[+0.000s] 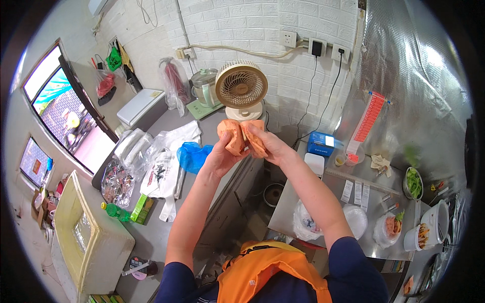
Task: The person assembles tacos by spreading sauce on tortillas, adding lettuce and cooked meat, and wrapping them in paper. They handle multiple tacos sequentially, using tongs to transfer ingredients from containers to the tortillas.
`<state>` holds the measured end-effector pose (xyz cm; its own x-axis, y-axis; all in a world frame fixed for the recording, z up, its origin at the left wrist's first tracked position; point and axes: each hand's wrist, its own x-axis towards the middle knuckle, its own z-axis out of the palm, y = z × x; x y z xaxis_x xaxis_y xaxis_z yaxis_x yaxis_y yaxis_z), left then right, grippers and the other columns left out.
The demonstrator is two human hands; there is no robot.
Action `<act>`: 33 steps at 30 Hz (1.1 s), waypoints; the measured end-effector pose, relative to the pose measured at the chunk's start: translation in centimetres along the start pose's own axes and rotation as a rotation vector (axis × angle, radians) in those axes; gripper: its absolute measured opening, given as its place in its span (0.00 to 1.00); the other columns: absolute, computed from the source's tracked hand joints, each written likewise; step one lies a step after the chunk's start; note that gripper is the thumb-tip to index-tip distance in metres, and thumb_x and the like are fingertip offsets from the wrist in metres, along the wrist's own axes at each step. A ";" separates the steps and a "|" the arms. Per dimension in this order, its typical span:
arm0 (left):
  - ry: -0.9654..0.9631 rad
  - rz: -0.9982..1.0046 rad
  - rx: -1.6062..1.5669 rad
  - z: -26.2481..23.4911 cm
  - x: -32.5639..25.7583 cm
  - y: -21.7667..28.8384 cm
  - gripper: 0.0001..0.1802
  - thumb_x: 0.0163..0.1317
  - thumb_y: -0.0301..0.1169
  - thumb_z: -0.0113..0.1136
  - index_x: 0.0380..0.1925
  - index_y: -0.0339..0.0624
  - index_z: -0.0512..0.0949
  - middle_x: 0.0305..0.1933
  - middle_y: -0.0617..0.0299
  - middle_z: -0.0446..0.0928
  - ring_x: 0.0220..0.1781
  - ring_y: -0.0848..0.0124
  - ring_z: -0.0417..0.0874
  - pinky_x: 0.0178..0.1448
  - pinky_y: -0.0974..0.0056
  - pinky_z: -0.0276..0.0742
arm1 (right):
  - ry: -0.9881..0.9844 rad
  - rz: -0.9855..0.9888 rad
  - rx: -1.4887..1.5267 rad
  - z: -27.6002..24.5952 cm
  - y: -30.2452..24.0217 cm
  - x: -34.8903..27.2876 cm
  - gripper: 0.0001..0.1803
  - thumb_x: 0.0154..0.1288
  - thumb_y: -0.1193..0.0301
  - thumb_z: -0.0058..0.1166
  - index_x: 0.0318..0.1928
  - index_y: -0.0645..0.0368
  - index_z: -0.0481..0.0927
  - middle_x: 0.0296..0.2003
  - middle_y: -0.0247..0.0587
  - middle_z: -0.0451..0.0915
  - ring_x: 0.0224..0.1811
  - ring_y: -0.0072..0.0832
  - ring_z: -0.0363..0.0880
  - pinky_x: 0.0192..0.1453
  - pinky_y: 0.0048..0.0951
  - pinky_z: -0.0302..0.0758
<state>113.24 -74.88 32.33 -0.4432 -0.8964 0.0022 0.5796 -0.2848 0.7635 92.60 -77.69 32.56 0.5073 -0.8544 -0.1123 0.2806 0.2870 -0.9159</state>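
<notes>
Both arms are stretched forward, and my hands are close together in front of the fan [244, 85]. My left hand [221, 159] is closed around an orange-pink printed paper food pouch [230, 132]. Beside it, my right hand [276, 148] grips a second pouch of the same paper [256, 144]. The two pouches stand upright, touching or nearly touching. What they contain is hidden. On the right counter, a clear bag [388, 230] holds a similar orange-pink packet with green leaves showing.
On the left counter are a blue plastic bag [194, 156], white carrier bags [164, 169], a green bottle [115, 211] and a foam box [108, 237]. The right counter [285, 212] bears receipts [357, 193], a blue box [321, 143], a bowl of greens [414, 184] and white tubs [434, 222].
</notes>
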 end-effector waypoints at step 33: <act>0.097 -0.213 0.045 0.1 3.8 1.6 0.34 0.72 0.47 0.68 0.73 0.51 0.68 0.67 0.56 0.77 0.66 0.59 0.80 0.69 0.47 0.80 | 0.087 0.101 0.183 -0.7 -1.7 1.1 0.35 0.63 0.40 0.72 0.59 0.51 0.83 0.51 0.36 0.87 0.48 0.24 0.86 0.47 0.27 0.83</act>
<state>112.44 -78.68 33.58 -0.4836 -0.8465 -0.2224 0.4476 -0.4575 0.7683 92.15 -79.43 33.68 0.4705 -0.8491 -0.2402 0.3787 0.4402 -0.8142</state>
